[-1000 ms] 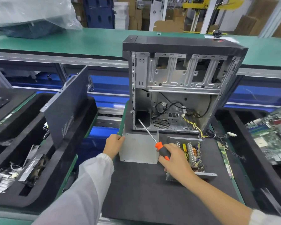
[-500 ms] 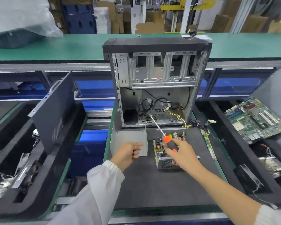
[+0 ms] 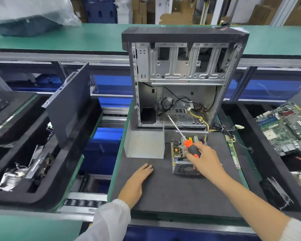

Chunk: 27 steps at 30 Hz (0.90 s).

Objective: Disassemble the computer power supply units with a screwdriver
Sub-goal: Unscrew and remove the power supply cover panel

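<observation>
Since the earlier frame, left hand (image 3: pixel 136 181) has left the detached metal cover (image 3: pixel 144 144) and now lies flat, fingers straight, on the dark mat of the surface (image 3: pixel 163 192). Right hand (image 3: pixel 206 160) has its grip curled around the orange-and-black handle of the screwdriver (image 3: pixel 189 146), whose shaft points away toward the upright, open computer case (image 3: pixel 184 75). Beneath this hand sits the opened power supply unit (image 3: pixel 182 159), circuit board exposed, just right of the cover. Circuit boards (image 3: pixel 285 127) lie in a tray at far right.
</observation>
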{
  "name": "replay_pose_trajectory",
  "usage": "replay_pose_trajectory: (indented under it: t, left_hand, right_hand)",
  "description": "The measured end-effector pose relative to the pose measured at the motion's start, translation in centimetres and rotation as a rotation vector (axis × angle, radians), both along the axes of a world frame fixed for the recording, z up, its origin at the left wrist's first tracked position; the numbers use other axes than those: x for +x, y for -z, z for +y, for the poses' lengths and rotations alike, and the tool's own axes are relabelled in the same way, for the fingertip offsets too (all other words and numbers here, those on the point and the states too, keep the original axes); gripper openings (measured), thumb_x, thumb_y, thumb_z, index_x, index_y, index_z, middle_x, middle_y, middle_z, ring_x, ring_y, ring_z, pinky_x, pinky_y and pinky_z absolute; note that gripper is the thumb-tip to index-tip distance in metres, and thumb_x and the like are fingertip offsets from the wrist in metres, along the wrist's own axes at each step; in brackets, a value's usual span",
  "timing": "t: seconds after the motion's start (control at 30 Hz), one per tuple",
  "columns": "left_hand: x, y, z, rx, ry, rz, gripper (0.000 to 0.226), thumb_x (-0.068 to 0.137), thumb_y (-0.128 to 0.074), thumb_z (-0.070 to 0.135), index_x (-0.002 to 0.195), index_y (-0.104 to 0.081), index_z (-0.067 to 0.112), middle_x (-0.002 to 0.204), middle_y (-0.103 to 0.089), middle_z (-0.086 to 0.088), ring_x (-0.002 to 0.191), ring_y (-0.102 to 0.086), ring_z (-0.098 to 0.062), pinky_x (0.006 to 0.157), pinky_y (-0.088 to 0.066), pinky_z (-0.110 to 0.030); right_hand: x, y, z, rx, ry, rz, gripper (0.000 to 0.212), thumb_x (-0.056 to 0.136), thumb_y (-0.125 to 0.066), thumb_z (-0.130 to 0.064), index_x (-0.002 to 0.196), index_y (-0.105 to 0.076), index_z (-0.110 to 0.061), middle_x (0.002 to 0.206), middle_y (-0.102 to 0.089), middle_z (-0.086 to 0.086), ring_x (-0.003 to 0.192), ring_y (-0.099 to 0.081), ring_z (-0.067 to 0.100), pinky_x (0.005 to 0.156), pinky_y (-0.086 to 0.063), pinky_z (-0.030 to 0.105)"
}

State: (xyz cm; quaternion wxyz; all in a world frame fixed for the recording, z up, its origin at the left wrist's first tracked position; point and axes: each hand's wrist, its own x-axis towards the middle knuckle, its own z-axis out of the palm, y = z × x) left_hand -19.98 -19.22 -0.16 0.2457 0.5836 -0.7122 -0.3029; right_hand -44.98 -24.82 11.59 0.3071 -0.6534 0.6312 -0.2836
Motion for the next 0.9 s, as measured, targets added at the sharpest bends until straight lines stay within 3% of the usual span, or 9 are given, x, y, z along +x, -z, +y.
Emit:
replay_pose_trajectory:
  t: [0.1,0.3,0.47,0.6,0.67,0.73,0.9]
  left_hand:
    - [-0.1,-0.2,-0.2,0.025,0.039,-0.093,0.069,0.096,-0.031,-0.015,0.15,-0.032,0.026,0.159,-0.018,0.011,0.147,-0.01,-0.008,0.117,-0.005,-0.015]
    - [0.0,-0.6,-0.2,-0.009,0.028,-0.007,0.051,0.101,-0.039,-0.001,0.145,-0.044,0.025,0.154,-0.03,0.011,0.144,-0.026,-0.005,0.118,-0.016,-0.016]
    - [1.2,-1.2,-1.1,0.01,-0.088,0.258,0.04,0.097,-0.053,0.0,0.127,-0.06,0.027,0.133,-0.059,0.011,0.126,-0.052,-0.002,0.111,-0.039,-0.029]
    - [1.7,-3.1,-2.3,0.107,-0.312,0.62,0.031,0.102,-0.043,0.001,0.112,-0.066,0.018,0.111,-0.072,-0.002,0.109,-0.066,-0.013,0.106,-0.044,-0.036]
    - [1.0,-4.3,-2.8,0.066,-0.313,0.601,0.027,0.102,-0.044,0.004,0.11,-0.067,0.018,0.109,-0.071,0.0,0.104,-0.067,-0.013,0.102,-0.046,-0.031]
    - [-0.7,-5.4,-3.3,0.043,-0.208,0.495,0.023,0.099,-0.051,0.005,0.108,-0.066,0.02,0.108,-0.069,0.0,0.102,-0.066,-0.013,0.097,-0.048,-0.025]
    - [-6.0,-5.4,-4.1,0.141,0.021,0.378,0.023,0.084,-0.075,0.012,0.105,-0.067,0.016,0.1,-0.067,-0.002,0.09,-0.062,-0.009,0.085,-0.048,-0.014]
  right_hand:
    - [-1.5,0.5,-0.3,-0.034,0.029,0.059,0.005,0.087,-0.064,-0.019,0.09,-0.06,-0.017,0.067,-0.058,0.0,0.058,-0.052,0.018,0.053,-0.04,0.03]
    - [-5.9,1.2,-0.2,-0.041,0.075,0.126,0.015,0.088,-0.066,-0.021,0.081,-0.054,-0.014,0.063,-0.055,-0.004,0.06,-0.049,0.018,0.055,-0.035,0.031]
    - [-8.4,1.1,0.2,-0.02,0.026,0.177,0.014,0.085,-0.07,-0.023,0.081,-0.056,-0.022,0.072,-0.064,0.003,0.071,-0.058,0.026,0.067,-0.044,0.032]
    - [-9.6,1.7,0.8,0.027,-0.057,0.005,0.009,0.086,-0.071,-0.021,0.084,-0.064,-0.025,0.074,-0.067,-0.014,0.062,-0.057,0.003,0.057,-0.041,0.015]
    - [-9.7,2.3,1.3,0.051,-0.094,-0.046,0.009,0.085,-0.072,-0.022,0.085,-0.065,-0.028,0.071,-0.066,-0.014,0.054,-0.053,-0.001,0.052,-0.038,0.008]
    - [-9.8,2.7,1.8,0.045,-0.068,-0.085,0.011,0.082,-0.074,-0.025,0.083,-0.065,-0.031,0.071,-0.067,-0.012,0.051,-0.052,0.0,0.051,-0.039,0.009]
    - [-9.9,4.4,2.4,-0.022,0.079,-0.054,0.021,0.077,-0.079,-0.024,0.085,-0.061,-0.032,0.071,-0.067,-0.008,0.059,-0.059,0.0,0.055,-0.04,0.007]
